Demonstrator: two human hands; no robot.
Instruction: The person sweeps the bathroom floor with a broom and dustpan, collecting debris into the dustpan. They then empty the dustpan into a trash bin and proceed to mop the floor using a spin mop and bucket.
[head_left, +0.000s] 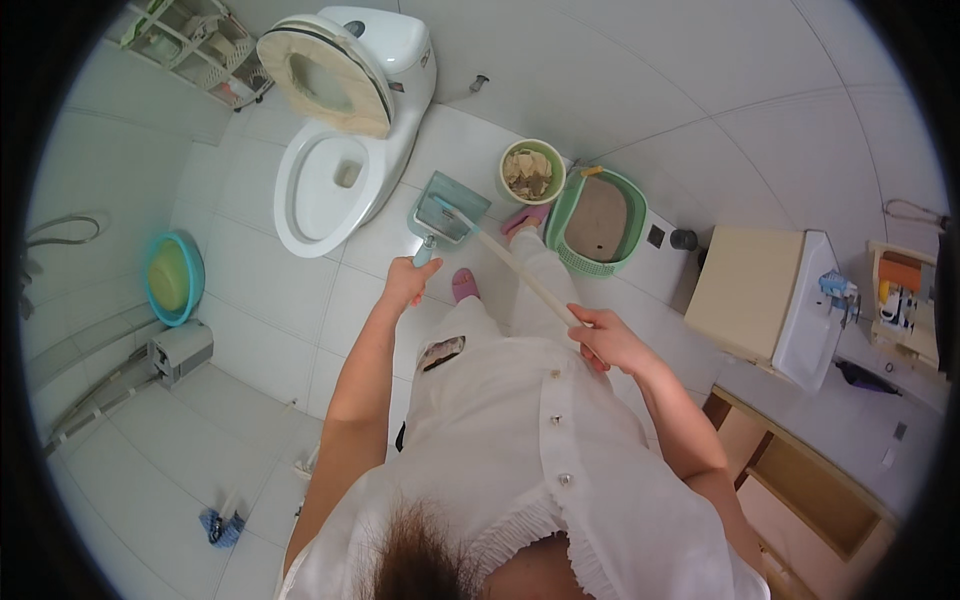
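Note:
My left hand is closed round the short upright handle of a blue-green dustpan. The pan lies left of the waste bin and in front of my feet. My right hand grips a long pale handle, which slopes up and left over my leg. Its light blue lower end reaches over the dustpan, and a toothed or bristled edge shows along the pan's near side. Whether that edge belongs to the pan or to the long tool, I cannot tell.
A toilet with its lid raised stands at the upper left. A bin holding crumpled paper adjoins a green litter box by my foot. The washbasin cabinet is at right, a blue basin at left.

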